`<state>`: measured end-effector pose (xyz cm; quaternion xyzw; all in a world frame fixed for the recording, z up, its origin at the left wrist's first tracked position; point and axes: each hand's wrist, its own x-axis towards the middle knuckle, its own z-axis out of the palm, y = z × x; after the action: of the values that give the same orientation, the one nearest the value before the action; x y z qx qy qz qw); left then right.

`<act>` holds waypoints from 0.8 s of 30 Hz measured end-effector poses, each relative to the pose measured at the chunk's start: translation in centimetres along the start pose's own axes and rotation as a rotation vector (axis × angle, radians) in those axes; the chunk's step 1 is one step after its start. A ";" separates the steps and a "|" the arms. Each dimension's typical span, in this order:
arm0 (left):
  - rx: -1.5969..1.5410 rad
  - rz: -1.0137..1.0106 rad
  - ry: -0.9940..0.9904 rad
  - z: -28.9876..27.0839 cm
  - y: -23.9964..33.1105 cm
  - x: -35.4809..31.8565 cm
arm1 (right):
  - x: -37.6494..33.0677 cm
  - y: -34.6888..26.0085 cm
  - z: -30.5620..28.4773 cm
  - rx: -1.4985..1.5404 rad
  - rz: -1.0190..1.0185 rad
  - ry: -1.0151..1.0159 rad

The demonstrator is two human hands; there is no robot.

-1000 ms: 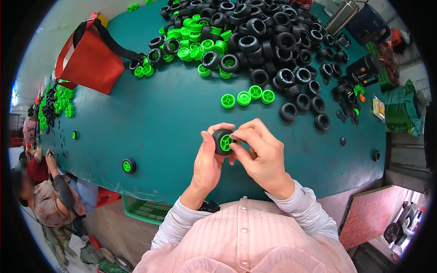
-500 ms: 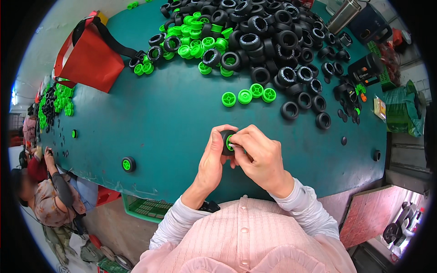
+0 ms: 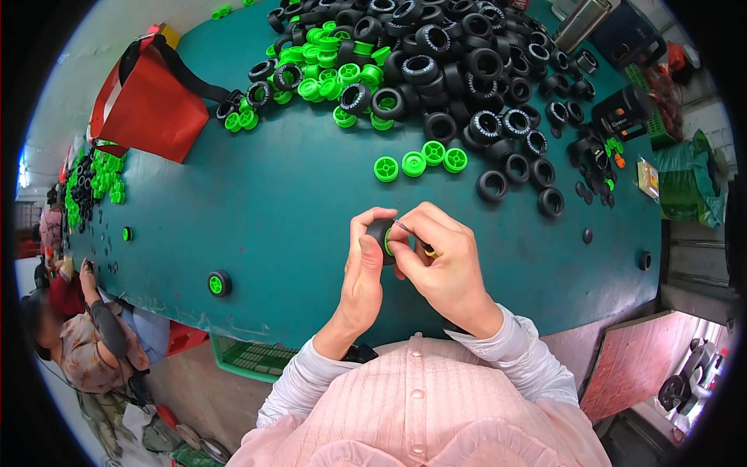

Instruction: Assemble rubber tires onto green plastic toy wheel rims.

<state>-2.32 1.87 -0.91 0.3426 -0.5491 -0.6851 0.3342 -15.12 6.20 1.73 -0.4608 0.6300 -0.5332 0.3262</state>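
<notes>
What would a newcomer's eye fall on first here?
Probably the sprawling heap of black tires at the far side of the teal table, with bright green hubs at its left. The red bag stands out at far left. Front and center, the left hand holds a wheel while the right hand grips a small, mostly hidden tool.

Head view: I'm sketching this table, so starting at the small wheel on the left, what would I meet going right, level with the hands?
Small wheel → nearer wheel → left hand → right hand → black disc → black tyre. The held wheel overlaps the hands, so I left it out.
</notes>
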 end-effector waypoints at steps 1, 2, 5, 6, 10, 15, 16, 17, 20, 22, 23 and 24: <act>0.014 0.002 -0.023 -0.4 -0.2 0.1 | 0.1 0.1 0.0 0.025 -0.007 -0.006; 0.027 0.003 -0.045 -0.6 -0.3 0.2 | 0.1 0.1 0.1 0.029 -0.012 0.001; 0.025 -0.036 -0.031 -0.6 -0.2 0.2 | 0.0 0.1 0.4 0.047 -0.024 0.015; 0.021 -0.053 -0.042 -0.7 -0.1 0.3 | 0.0 0.2 0.5 0.052 -0.024 0.021; -0.004 -0.126 -0.054 -0.8 0.3 0.6 | -0.2 0.9 0.9 0.057 -0.044 0.043; -0.120 -0.248 -0.071 -0.9 0.5 1.0 | -0.1 0.2 0.8 0.054 -0.010 0.047; -0.161 -0.283 -0.078 -1.0 0.5 1.1 | -0.1 0.1 0.8 0.044 -0.008 0.048; -0.202 -0.317 -0.085 -1.1 0.5 1.2 | -0.1 -0.1 0.7 0.025 -0.017 0.044; -0.246 -0.337 -0.056 -0.9 0.5 1.4 | 0.0 0.2 0.8 -0.110 -0.101 0.052; -0.380 -0.372 -0.040 -1.0 0.9 1.6 | 0.1 0.7 0.9 -0.305 -0.238 0.081; -0.447 -0.390 -0.032 -1.2 1.1 1.7 | 0.2 0.4 0.5 -0.250 -0.172 0.088; -0.454 -0.389 -0.073 -1.6 1.3 1.7 | 0.4 -0.6 -0.2 -0.193 -0.109 0.089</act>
<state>-1.80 -0.57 -0.06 0.3330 -0.3176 -0.8534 0.2449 -15.25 5.89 2.40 -0.4995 0.6663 -0.5070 0.2227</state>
